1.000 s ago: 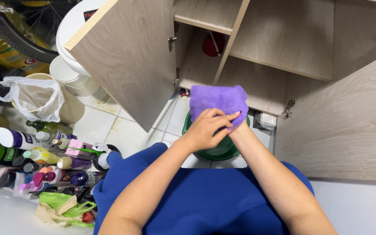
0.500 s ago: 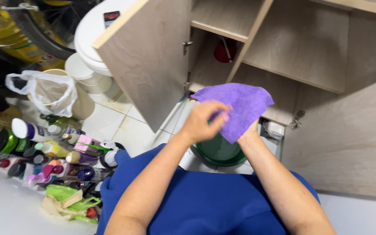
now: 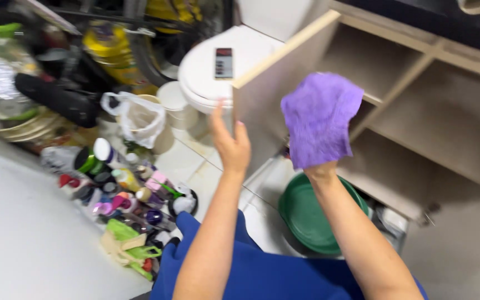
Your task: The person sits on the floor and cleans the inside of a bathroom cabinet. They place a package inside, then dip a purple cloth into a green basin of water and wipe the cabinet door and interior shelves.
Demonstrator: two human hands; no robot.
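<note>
Right hand grasps purple cloth, raised before open cupboard; left hand released, flat against cupboard door. Risk: door swings, knocks bottles on floor at left

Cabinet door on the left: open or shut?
Open. The cabinet door stands swung out from the cabinet, its edge toward the camera, and bare shelves show behind it. The left hand is at its face.

Purple cloth, green basin, white toilet lid.
</note>
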